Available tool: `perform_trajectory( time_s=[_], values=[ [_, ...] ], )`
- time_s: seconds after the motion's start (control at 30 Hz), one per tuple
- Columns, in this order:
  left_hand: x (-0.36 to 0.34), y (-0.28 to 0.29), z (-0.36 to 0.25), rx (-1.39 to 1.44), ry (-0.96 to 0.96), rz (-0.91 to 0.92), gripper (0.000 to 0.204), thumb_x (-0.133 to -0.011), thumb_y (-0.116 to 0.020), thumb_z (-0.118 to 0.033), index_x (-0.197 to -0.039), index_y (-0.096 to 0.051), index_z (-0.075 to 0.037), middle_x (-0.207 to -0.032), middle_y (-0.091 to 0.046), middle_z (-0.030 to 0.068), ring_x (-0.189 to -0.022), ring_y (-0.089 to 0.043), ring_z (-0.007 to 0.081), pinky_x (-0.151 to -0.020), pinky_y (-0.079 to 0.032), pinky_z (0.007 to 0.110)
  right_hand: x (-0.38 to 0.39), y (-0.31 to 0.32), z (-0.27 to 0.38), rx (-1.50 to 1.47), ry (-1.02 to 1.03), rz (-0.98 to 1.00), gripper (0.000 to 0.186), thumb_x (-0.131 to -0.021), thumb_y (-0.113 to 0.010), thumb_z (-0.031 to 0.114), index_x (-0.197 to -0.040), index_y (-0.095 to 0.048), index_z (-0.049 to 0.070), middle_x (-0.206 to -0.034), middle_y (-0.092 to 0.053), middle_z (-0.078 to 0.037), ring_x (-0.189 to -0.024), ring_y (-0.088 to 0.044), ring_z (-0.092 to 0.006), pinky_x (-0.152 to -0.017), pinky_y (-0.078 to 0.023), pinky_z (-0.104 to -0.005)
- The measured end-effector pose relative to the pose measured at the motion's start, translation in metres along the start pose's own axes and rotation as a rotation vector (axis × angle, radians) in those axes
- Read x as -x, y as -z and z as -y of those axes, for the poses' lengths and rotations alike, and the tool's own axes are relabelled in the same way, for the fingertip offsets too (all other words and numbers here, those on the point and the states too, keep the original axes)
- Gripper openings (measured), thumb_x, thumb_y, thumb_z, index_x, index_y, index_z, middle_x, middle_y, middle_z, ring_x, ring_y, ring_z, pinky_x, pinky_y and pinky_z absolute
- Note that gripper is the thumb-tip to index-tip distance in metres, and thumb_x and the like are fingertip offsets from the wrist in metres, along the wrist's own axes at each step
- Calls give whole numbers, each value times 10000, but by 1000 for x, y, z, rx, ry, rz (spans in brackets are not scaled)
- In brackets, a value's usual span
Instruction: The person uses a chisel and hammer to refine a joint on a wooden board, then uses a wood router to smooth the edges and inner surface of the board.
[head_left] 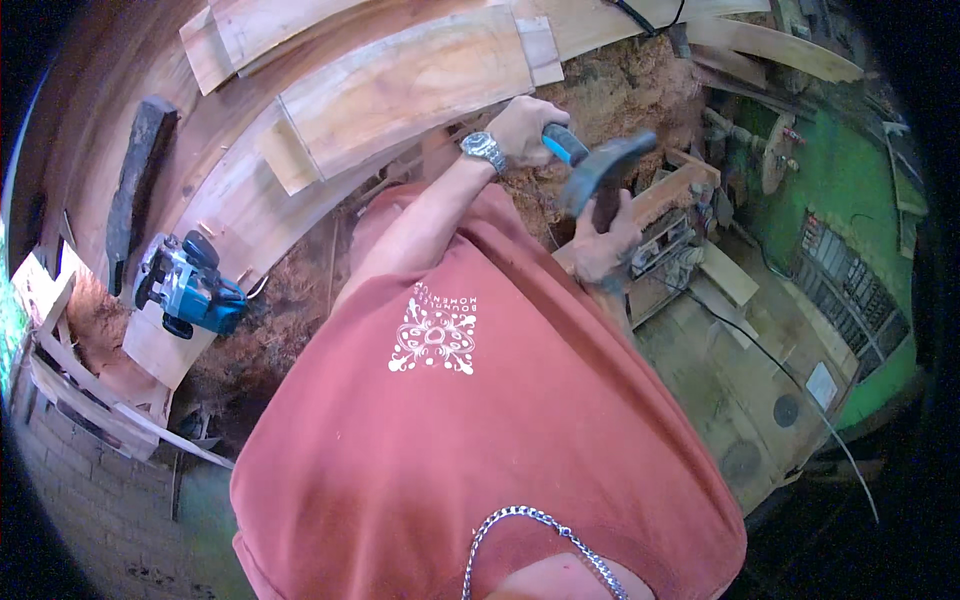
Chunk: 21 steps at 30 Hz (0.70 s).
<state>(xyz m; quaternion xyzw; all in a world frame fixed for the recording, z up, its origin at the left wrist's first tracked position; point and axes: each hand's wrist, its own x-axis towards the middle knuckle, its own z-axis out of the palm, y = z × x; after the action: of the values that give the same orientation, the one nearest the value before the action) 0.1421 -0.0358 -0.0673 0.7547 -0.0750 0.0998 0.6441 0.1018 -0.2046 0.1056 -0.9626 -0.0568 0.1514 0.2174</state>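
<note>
My left hand (pixel 525 130), with a metal watch at its wrist, is closed round the blue-and-black handle of a hammer (pixel 600 172). The hammer's head is smeared by motion and hangs just above my right hand (pixel 608 245). Between the fingers of my right hand a dark, narrow piece stands up; the hammer head partly covers it, so I cannot make out its kind. Close beside the right hand lies a metal-and-wood assembly (pixel 665 245) on the bench.
Pale curved boards (pixel 410 85) lie across the far side, with sawdust (pixel 625 90) beyond my hands. At left are a blue power tool (pixel 190 285) and a dark wooden bar (pixel 140 185). A black cable (pixel 745 330) crosses the board at right, near a green surface (pixel 885 385).
</note>
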Motion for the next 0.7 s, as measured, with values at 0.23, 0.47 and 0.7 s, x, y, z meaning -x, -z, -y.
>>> perform_trajectory(
  time_s=[0.23, 0.47, 0.7],
  values=[
    [-2, -25, -26, -82, -238, 165, 292, -563, -753, -200, -806, -615, -113, -801, -638, 108, -849, -642, 358, -757, -515, 457, -10, 21, -38, -226, 177, -316, 221, -950, -737, 143, -1025, -563, 29, -769, -586, -21, -520, -509, -95, -465, -407, -276],
    [-23, -20, -12, -66, -196, 106, 277, -564, -742, -204, -795, -615, -116, -753, -611, 112, -799, -626, 358, -722, -500, 458, -4, 33, -46, -403, -208, -209, 253, -957, -700, 145, -1142, -613, -3, -967, -630, -46, -879, -589, -174, -845, -492, -352],
    [-32, -25, -12, -31, -212, 82, 263, -566, -713, -190, -788, -601, -104, -740, -594, 123, -779, -616, 371, -703, -492, 472, 6, 26, -65, -289, -118, -239, 200, -951, -739, 160, -977, -561, 71, -627, -516, 34, -464, -455, -60, -436, -343, -261]
  ],
)
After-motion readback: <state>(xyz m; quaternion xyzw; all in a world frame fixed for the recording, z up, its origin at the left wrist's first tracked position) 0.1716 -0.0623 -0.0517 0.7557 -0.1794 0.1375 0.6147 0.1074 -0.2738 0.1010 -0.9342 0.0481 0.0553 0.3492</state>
